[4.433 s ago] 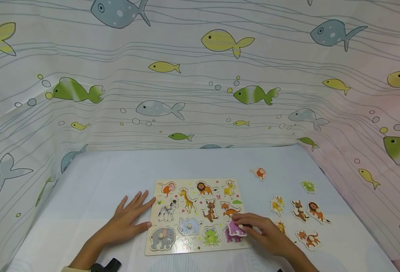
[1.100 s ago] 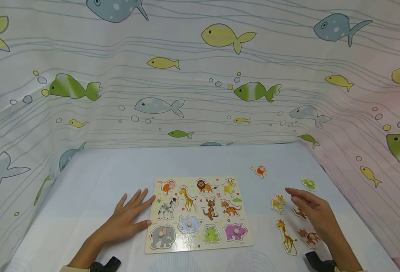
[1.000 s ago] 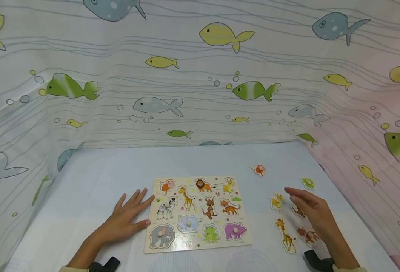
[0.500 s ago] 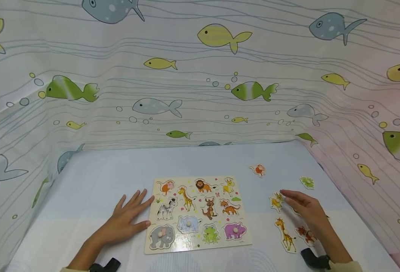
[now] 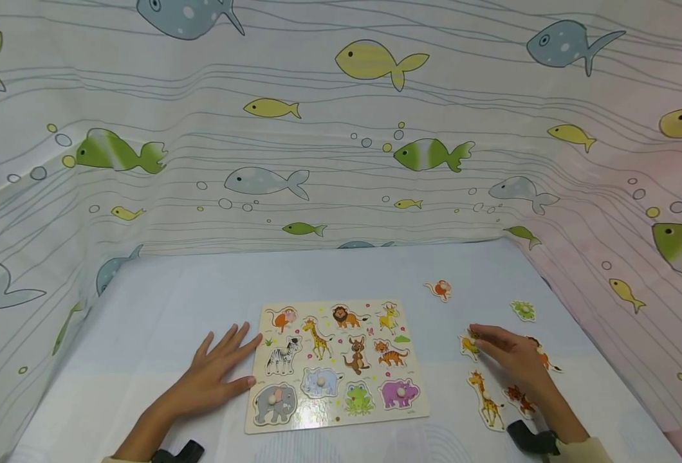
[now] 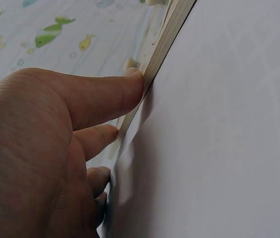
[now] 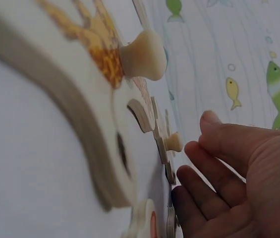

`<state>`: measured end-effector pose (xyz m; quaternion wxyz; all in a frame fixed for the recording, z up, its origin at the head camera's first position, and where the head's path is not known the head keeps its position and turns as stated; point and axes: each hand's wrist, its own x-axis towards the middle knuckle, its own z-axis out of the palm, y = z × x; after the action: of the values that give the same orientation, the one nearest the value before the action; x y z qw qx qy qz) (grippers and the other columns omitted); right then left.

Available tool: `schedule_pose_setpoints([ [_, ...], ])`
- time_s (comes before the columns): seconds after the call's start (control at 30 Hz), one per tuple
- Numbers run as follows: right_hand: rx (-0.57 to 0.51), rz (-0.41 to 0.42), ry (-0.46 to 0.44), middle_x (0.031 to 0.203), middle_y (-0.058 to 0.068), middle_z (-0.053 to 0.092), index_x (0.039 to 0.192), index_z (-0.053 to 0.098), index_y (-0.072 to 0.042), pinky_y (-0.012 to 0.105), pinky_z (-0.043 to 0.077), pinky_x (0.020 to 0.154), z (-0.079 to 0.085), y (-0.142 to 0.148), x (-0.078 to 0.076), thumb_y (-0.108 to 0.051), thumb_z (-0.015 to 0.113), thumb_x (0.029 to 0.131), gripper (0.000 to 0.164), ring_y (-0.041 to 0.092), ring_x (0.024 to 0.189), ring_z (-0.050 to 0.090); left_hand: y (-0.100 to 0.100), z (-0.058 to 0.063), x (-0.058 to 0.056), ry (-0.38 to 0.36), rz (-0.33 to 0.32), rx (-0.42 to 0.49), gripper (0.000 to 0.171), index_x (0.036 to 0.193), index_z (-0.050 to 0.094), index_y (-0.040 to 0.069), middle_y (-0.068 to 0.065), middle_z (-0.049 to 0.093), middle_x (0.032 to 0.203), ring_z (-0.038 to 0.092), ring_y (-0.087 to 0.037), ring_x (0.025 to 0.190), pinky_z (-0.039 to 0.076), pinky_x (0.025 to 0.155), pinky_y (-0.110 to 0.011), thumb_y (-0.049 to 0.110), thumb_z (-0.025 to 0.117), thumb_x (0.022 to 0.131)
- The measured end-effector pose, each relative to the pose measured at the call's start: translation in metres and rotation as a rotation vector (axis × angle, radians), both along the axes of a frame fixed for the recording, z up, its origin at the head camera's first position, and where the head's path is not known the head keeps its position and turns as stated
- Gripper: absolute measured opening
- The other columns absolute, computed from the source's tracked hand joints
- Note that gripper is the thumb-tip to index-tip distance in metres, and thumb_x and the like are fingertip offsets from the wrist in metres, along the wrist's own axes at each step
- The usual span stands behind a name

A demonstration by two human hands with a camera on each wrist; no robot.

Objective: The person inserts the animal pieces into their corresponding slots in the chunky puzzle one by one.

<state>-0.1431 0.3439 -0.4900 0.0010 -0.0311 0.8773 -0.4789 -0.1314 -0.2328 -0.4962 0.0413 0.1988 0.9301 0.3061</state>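
My left hand (image 5: 213, 373) lies with spread fingers at the left edge of the wooden animal puzzle board (image 5: 312, 421). Its thumb and index fingertips touch that edge, and the thumb (image 6: 115, 96) shows against it in the left wrist view. My right hand (image 5: 515, 360) hovers over the yellow goat-like puzzle piece (image 5: 467, 347), partly covering it. In the right wrist view its loosely bent fingers (image 7: 209, 183) are slightly apart from a piece's wooden knob (image 7: 174, 142). Grey elephant (image 5: 275, 404), pale blue animal (image 5: 320, 382) and purple hippo (image 5: 399, 393) pieces with knobs sit in the board.
Loose pieces lie right of the board: monkey (image 5: 439, 289), frog (image 5: 523, 310), giraffe (image 5: 486, 402), lion (image 5: 543, 354) and tiger (image 5: 517, 399), the last two partly hidden by the right hand and forearm. A fish-print curtain (image 5: 329, 141) stands behind the table.
The purple hippo piece, earlier in my right hand, now sits in the board. The right hand moved right to the loose pieces, then left over the goat-like piece. The left hand stayed put.
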Motion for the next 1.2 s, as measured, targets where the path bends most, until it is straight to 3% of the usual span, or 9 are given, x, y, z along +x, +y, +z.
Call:
schedule_pose_setpoints([
  [0.3, 0.111, -0.015, 0.012, 0.142, 0.013, 0.060, 0.129, 0.068, -0.016, -0.001, 0.040, 0.090, -0.0046, 0.0006, -0.0002, -0.034, 0.070, 0.094, 0.040, -0.026, 0.120, 0.040, -0.0004, -0.0010, 0.0012, 0.024, -0.009, -0.004, 0.070, 0.151, 0.047, 0.020, -0.021, 0.030, 0.162, 0.021, -0.051, 0.149, -0.004, 0.121, -0.063, 0.046, 0.068, 0.090],
  [0.53, 0.178, -0.017, -0.001, 0.143, 0.009, 0.060, 0.131, 0.067, -0.022, -0.003, 0.036, 0.090, -0.0068, 0.0018, -0.0008, -0.039, 0.070, 0.092, 0.043, -0.026, 0.119, 0.038, -0.0003, -0.0003, 0.0011, 0.020, -0.009, -0.004, 0.070, 0.151, 0.046, 0.020, -0.021, 0.029, 0.162, 0.020, -0.051, 0.149, -0.005, 0.121, -0.064, 0.047, 0.068, 0.090],
  [0.97, 0.276, 0.050, 0.139, 0.136, 0.011, 0.065, 0.127, 0.070, -0.017, -0.005, 0.033, 0.091, -0.0089, -0.0009, -0.0030, -0.030, 0.073, 0.092, 0.037, -0.025, 0.123, 0.038, -0.0007, -0.0001, 0.0014, 0.023, -0.002, -0.012, 0.070, 0.151, 0.047, 0.019, -0.021, 0.029, 0.162, 0.021, -0.051, 0.149, -0.004, 0.121, -0.064, 0.047, 0.068, 0.090],
  [1.2, 0.292, 0.038, 0.179, 0.133, 0.010, 0.067, 0.124, 0.072, -0.017, -0.006, 0.032, 0.091, -0.0100, -0.0019, -0.0034, -0.026, 0.074, 0.091, 0.034, -0.024, 0.121, 0.040, -0.0003, -0.0004, 0.0001, 0.021, -0.001, -0.021, 0.071, 0.151, 0.046, 0.020, -0.020, 0.029, 0.163, 0.020, -0.050, 0.150, -0.004, 0.121, -0.063, 0.048, 0.067, 0.090],
])
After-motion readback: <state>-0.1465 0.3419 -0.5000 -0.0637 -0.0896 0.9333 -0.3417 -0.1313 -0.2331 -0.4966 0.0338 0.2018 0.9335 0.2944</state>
